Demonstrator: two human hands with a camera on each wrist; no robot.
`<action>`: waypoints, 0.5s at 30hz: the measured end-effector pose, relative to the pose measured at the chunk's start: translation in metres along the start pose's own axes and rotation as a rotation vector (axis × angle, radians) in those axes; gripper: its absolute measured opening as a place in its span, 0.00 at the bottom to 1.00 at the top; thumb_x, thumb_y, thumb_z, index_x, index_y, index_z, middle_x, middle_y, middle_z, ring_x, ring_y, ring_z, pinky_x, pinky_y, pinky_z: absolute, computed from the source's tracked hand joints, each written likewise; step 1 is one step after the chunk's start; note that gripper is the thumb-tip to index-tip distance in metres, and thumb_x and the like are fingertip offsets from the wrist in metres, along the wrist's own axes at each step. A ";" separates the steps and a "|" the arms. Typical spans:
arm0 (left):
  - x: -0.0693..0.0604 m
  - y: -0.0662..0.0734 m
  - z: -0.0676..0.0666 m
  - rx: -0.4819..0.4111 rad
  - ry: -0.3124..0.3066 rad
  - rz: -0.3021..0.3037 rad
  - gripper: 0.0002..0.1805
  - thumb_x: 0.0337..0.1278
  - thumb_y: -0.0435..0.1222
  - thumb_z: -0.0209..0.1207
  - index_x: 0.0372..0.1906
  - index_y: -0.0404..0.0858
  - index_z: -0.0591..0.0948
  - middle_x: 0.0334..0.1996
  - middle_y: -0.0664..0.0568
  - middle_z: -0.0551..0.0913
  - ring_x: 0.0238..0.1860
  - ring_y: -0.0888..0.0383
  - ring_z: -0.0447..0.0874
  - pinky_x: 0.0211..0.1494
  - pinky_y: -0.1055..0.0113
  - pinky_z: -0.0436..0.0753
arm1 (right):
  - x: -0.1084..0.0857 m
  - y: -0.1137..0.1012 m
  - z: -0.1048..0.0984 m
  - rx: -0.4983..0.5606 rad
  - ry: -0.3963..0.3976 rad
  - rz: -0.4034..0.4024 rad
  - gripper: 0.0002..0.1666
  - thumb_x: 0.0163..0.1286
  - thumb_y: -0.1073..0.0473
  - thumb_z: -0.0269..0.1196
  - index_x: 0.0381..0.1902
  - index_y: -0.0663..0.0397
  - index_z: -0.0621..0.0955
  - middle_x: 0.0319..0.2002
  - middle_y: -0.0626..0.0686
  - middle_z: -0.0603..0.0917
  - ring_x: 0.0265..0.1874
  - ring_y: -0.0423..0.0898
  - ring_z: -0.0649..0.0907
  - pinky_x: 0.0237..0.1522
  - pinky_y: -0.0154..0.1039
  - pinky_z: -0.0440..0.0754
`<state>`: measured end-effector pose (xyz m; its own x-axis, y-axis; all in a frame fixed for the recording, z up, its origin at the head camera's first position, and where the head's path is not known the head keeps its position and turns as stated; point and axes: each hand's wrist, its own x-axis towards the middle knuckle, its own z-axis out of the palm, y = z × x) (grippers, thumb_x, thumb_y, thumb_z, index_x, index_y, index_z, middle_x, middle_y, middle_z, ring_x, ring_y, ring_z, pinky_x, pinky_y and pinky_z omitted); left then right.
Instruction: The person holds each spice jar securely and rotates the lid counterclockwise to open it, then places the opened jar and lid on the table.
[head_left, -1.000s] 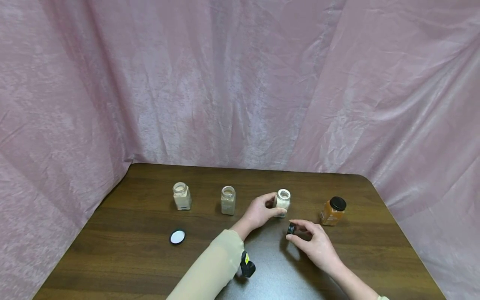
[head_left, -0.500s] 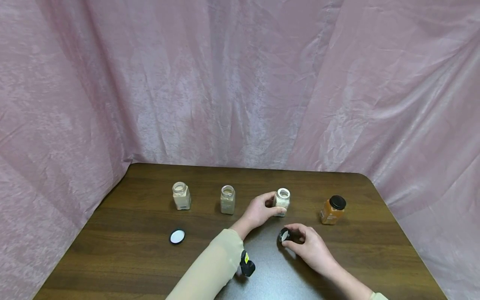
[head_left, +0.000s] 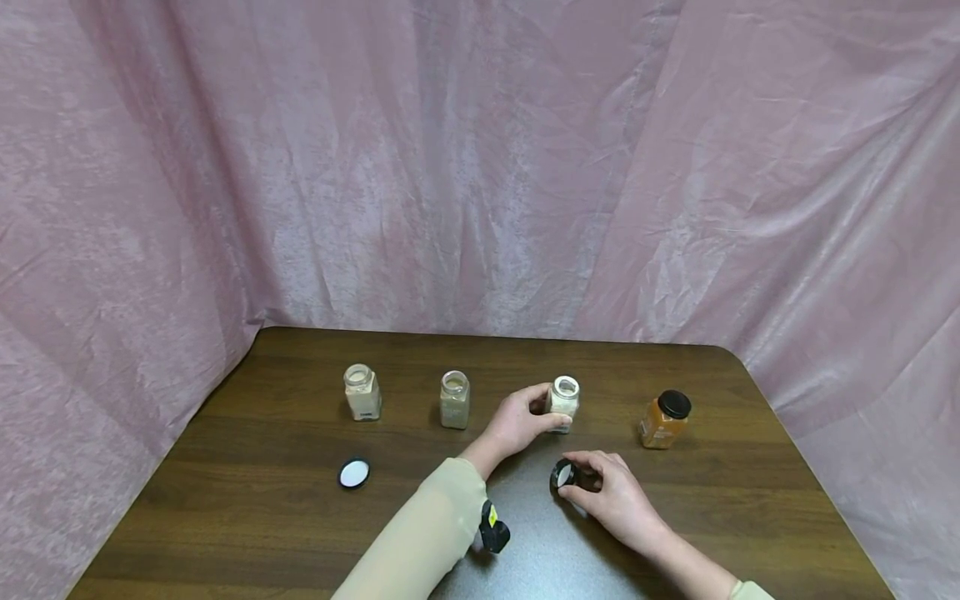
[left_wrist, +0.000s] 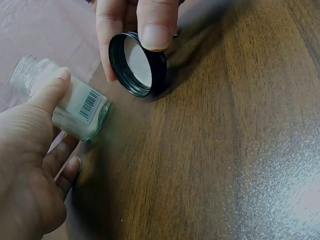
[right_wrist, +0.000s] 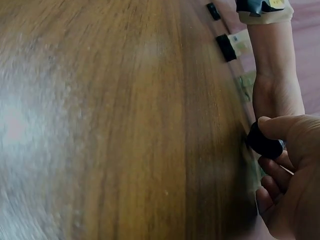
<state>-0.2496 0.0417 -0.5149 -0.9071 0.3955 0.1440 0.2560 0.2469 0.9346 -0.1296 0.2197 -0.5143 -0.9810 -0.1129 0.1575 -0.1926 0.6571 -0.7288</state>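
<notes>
My left hand (head_left: 520,423) holds an open square glass jar (head_left: 563,402) of pale contents, thumb on one side and fingers on the other. A barcode label shows on that jar (left_wrist: 80,100) in the left wrist view. Just in front of the jar, my right hand (head_left: 611,498) pinches a black screw lid (head_left: 557,477) between thumb and fingers. The lid (left_wrist: 135,65) is tipped on edge with its white inner face showing, apart from the jar; whether it touches the table is unclear.
Two uncapped jars, one cream-filled (head_left: 363,398) and one greenish-beige (head_left: 454,406), stand to the left. A loose black lid (head_left: 353,473) lies white side up. An orange jar (head_left: 662,427) with its black lid on stands right. Pink curtain (head_left: 480,167) hangs behind the wooden table (head_left: 247,500).
My right hand has moved left and slightly nearer with the lid, turning it so the white inside shows. The left hand and its jar have stayed in place.
</notes>
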 end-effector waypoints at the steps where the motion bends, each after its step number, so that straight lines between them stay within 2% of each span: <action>1: 0.000 0.000 0.000 -0.003 0.001 0.000 0.26 0.55 0.42 0.75 0.60 0.42 0.83 0.44 0.57 0.88 0.47 0.62 0.84 0.51 0.68 0.80 | 0.000 0.000 0.000 -0.017 0.008 -0.013 0.26 0.56 0.55 0.80 0.53 0.48 0.87 0.43 0.40 0.86 0.46 0.43 0.76 0.49 0.40 0.76; 7: -0.001 0.002 0.000 0.013 0.013 -0.003 0.28 0.55 0.42 0.75 0.61 0.42 0.82 0.45 0.56 0.88 0.47 0.63 0.84 0.52 0.68 0.80 | 0.000 0.004 -0.001 -0.119 0.046 -0.079 0.24 0.51 0.55 0.82 0.48 0.44 0.87 0.44 0.38 0.85 0.47 0.43 0.76 0.51 0.46 0.73; 15: -0.003 0.004 0.002 0.013 0.031 -0.005 0.28 0.55 0.43 0.75 0.61 0.42 0.82 0.48 0.55 0.87 0.50 0.61 0.84 0.55 0.63 0.80 | 0.000 0.007 0.002 -0.204 0.074 -0.120 0.26 0.47 0.56 0.83 0.44 0.44 0.85 0.43 0.39 0.83 0.46 0.44 0.76 0.49 0.46 0.74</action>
<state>-0.2451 0.0431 -0.5120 -0.9183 0.3666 0.1492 0.2552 0.2602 0.9312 -0.1312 0.2227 -0.5212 -0.9458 -0.1489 0.2886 -0.2917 0.7803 -0.5532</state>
